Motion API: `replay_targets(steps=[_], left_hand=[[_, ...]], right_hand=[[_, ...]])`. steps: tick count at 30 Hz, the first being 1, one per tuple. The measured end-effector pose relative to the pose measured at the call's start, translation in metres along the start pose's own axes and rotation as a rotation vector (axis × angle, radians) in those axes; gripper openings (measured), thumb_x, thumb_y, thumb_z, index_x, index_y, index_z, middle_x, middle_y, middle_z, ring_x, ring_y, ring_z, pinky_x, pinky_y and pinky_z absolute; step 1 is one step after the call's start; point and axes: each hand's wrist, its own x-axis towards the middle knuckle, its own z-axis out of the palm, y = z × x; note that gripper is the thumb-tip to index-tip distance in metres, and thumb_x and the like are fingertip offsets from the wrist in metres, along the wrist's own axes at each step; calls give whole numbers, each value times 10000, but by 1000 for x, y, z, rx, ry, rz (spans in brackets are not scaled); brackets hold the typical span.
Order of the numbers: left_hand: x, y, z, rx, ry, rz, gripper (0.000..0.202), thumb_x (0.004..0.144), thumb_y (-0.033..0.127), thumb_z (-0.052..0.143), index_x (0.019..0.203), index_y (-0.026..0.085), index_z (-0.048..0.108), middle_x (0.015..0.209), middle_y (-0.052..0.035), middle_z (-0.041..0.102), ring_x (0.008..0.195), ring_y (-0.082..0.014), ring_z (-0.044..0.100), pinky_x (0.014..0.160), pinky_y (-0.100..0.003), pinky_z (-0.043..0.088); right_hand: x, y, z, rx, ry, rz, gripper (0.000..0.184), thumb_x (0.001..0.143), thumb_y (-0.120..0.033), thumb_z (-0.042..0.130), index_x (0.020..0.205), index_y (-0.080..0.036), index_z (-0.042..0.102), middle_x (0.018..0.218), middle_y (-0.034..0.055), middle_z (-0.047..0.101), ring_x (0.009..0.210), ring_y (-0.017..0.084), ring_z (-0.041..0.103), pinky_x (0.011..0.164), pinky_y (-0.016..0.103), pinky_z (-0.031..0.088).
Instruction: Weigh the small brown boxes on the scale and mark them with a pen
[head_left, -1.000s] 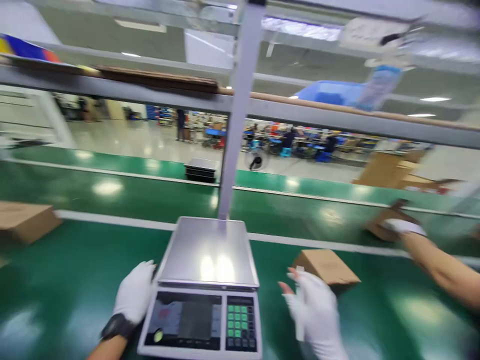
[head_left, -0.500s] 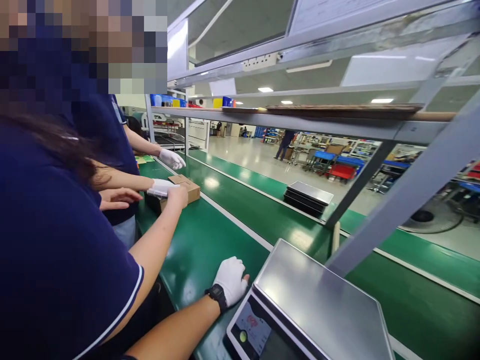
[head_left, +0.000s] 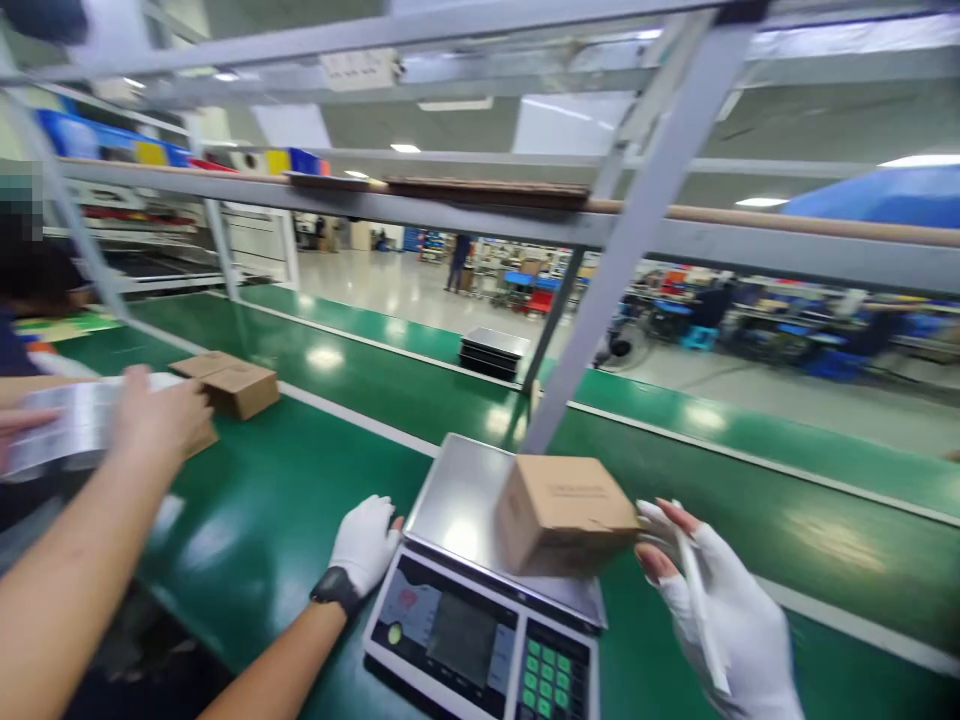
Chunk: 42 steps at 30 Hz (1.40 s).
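Note:
My left hand (head_left: 367, 542), white-gloved and with a black watch at the wrist, rests on the green belt beside a weighing scale (head_left: 472, 620). Its thumb is apart, near the scale's left edge, and nothing shows in it. On the steel pan (head_left: 439, 500) sits a small brown cardboard box (head_left: 574, 505), slightly blurred. My right hand (head_left: 720, 610), also gloved with bare thumb and fingertip, is at the box's right edge; whether it touches the box I cannot tell. A slim white stick-like item (head_left: 701, 620) lies along its palm, held in the hand.
At the left, a co-worker's hands (head_left: 154, 415) handle a clear plastic-wrapped item (head_left: 67, 425) beside another cardboard box (head_left: 236, 385). Stacked flat dark units (head_left: 493, 352) stand across the belt. A grey slanted post (head_left: 637, 215) rises just behind the scale, under a long shelf (head_left: 450, 205).
The view has swung right. A cardboard box now sits on the scale pan, and my right hand has come into view beside it. My left hand remains beside the scale.

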Motion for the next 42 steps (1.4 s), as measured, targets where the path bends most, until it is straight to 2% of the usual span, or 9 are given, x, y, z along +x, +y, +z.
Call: replay_targets(steps=[5,9,14,18,21,24,30,37,42], left_hand=[[2,-5,-2,-17,-61,34,329,870,280,468,1074,96,649,1222,-168,606,1192,-297,527,1067,-433,396],[1,-5,-7,-40,-88,11,350,867,314,442,1071,114,645,1236,-163,598,1201,-286,521,1067,-420,392],[-3,-2,-9,-153,-69,-99,381,869,393,399,1043,155,642,1135,-114,650,1104,-258,576,988,-373,451],[-18,6,-15,-286,3,-264,444,892,446,342,1030,144,637,1053,-108,683,992,-245,629,890,-352,511],[-28,22,-32,-366,92,-344,483,905,487,320,1086,154,618,1102,-99,671,1024,-239,621,908,-357,511],[-29,47,-59,-509,225,-291,464,895,522,382,1127,194,612,1191,-68,635,1113,-235,578,1009,-377,454],[-12,100,-101,-648,377,-36,442,901,521,445,1089,167,634,1166,-81,642,1113,-234,574,1040,-392,429],[-1,137,-105,-581,481,267,590,814,586,616,1202,147,556,1211,-131,593,1153,-275,544,1031,-449,439],[-4,148,-97,-462,606,364,540,805,481,681,1232,183,538,1244,-121,578,1177,-280,532,1024,-467,448]], right_hand=[[-40,65,23,157,-64,433,598,811,-618,561,1148,-126,614,960,113,705,824,253,685,741,342,554],[-94,104,37,15,-122,549,545,808,-603,501,1075,-147,635,909,90,710,814,249,674,770,357,532],[-119,96,36,-21,-109,552,576,862,-633,395,1032,-156,670,855,85,711,805,257,656,787,361,500],[-112,96,32,-65,-122,594,587,837,-698,397,759,-186,673,723,84,683,737,274,638,678,340,484],[-99,94,29,5,-143,589,583,838,-713,419,726,-184,635,650,60,638,629,238,592,588,313,454],[-76,74,23,136,-120,555,576,827,-723,478,745,-170,616,623,39,597,552,191,533,510,277,418],[-14,-4,12,334,-149,368,540,824,-697,556,736,-166,600,594,14,561,502,144,494,477,240,398],[29,-75,18,326,-214,90,472,896,-614,524,764,-170,618,653,12,592,595,156,551,586,242,437],[45,-100,35,283,-468,-57,400,908,-542,522,767,-178,611,688,6,615,657,168,578,628,244,433]])
